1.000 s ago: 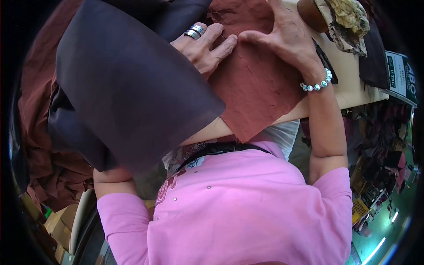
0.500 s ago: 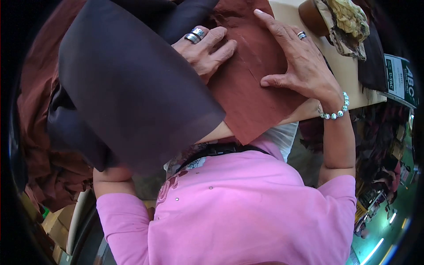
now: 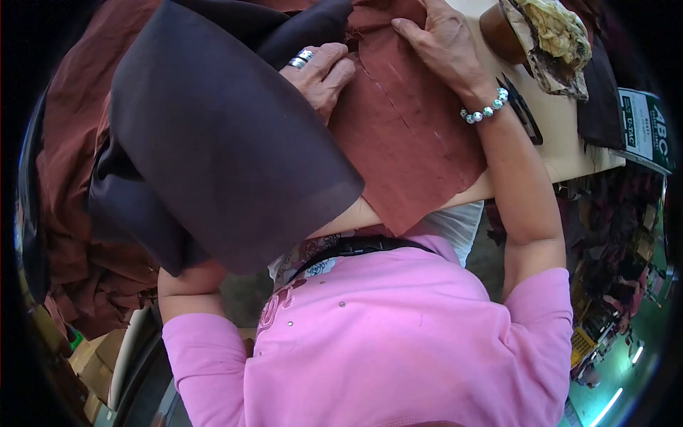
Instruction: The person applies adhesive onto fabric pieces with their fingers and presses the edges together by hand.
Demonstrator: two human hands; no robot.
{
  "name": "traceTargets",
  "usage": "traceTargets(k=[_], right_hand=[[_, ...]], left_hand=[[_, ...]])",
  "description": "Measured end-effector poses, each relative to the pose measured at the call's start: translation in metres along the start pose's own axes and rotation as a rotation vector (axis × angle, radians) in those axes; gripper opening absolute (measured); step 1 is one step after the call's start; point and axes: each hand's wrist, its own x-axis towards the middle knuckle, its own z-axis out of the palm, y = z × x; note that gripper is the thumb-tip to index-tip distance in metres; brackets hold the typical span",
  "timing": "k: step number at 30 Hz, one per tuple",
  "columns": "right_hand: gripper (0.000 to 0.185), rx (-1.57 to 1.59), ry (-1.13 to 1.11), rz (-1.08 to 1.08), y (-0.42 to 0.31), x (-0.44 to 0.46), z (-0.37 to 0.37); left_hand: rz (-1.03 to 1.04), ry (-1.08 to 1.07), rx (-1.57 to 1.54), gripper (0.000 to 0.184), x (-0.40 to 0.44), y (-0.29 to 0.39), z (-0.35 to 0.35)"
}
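Note:
A red-brown cloth (image 3: 409,135) with a long crease or seam line lies over the table edge, its corner hanging toward my lap. At its upper left, my left hand (image 3: 321,75), with rings, is closed on the cloth, fingers curled and close together. Toward the top right, my right hand (image 3: 442,46) holds the cloth's upper right part, thumb on top; its other fingers are partly cut off by the frame. A large dark cloth (image 3: 228,142) drapes over my left forearm and hides it.
Black snips or scissors (image 3: 523,110) lie on the pale table (image 3: 562,135), right of my right wrist. Beyond stands a brown round container (image 3: 500,34) beside a crumpled yellowish bundle (image 3: 551,35). More red-brown cloth (image 3: 67,178) is heaped left. A green-and-white ABC package (image 3: 644,128) sits far right.
My right hand went from lying spread on the cloth to its upper part, drawing its fingers in. My left hand shifted slightly left. The black tool shows more fully.

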Motion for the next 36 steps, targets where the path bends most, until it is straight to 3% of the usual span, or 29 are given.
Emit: traceTargets(k=[1, 4, 7, 10, 13, 16, 19, 22, 25, 29, 32, 35, 36], right_hand=[[0.067, 0.008, 0.010, -0.001, 0.000, 0.000, 0.001], [0.065, -0.018, 0.032, -0.018, 0.002, -0.001, 0.004], [0.064, -0.038, 0.040, -0.042, 0.004, -0.001, 0.005], [0.064, -0.012, 0.041, -0.044, 0.002, -0.002, 0.005], [0.065, -0.008, 0.040, -0.039, 0.002, -0.002, 0.004], [0.065, -0.008, 0.033, -0.036, 0.002, -0.001, 0.003], [0.064, 0.000, 0.035, -0.027, 0.004, -0.003, 0.001], [0.064, 0.006, 0.039, -0.021, 0.000, -0.003, 0.000], [0.064, 0.008, 0.054, -0.051, 0.004, -0.003, 0.002], [0.065, -0.097, 0.066, -0.129, 0.009, -0.001, 0.008], [0.062, -0.648, 0.091, -0.183, -0.032, -0.004, -0.009], [0.060, -0.332, 0.137, -0.475, -0.026, -0.007, 0.000], [0.060, -0.165, 0.074, -0.409, -0.028, -0.010, 0.004]], left_hand=[[-0.020, -0.008, 0.018, 0.045, 0.000, 0.001, 0.000], [0.375, 0.098, 0.125, 0.037, 0.013, -0.013, -0.004], [0.211, -0.332, 0.186, 0.055, 0.016, -0.003, -0.017], [0.035, -0.385, 0.147, 0.056, 0.014, 0.006, -0.020], [0.138, -0.340, 0.176, 0.058, 0.011, 0.000, -0.018], [0.321, -0.080, 0.205, 0.044, 0.011, -0.008, -0.008], [0.412, -0.072, 0.372, 0.042, 0.010, -0.008, -0.008], [0.350, -0.091, 0.249, 0.044, 0.012, -0.004, -0.011], [0.195, -0.317, 0.117, 0.060, 0.011, -0.004, -0.016], [0.206, -0.321, 0.015, 0.059, 0.013, -0.007, -0.023], [0.167, -0.245, -0.095, 0.055, 0.013, -0.010, -0.020], [0.065, -0.118, -0.267, 0.047, 0.007, -0.017, -0.009], [0.033, -0.085, -0.347, 0.045, 0.008, -0.021, -0.006]])
